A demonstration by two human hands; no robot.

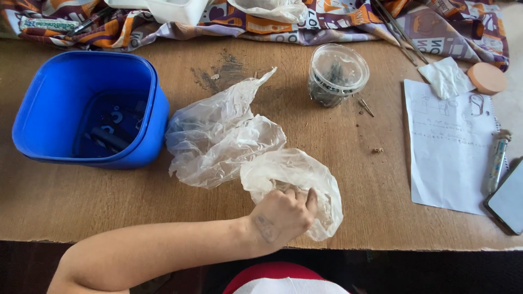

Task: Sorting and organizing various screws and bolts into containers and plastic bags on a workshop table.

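My left hand [283, 215] reaches in from the lower left, its fingers closed on a crumpled clear plastic bag [302, 174] near the table's front edge. A second crumpled clear bag [218, 136] lies just behind it, touching the first. Left of the bags stands a blue plastic tub [87, 106] with dark metal parts in its bottom. Farther back sits a small clear round container [338, 73] holding dark small parts. My right hand is out of view.
A white sheet of paper [449, 147] lies at the right, with a pen [498, 158] and a phone [509, 198] beside it. A tissue [447, 76], a round peach lid [487, 78] and patterned cloth [338, 22] line the back. Loose screws [366, 107] lie near the container.
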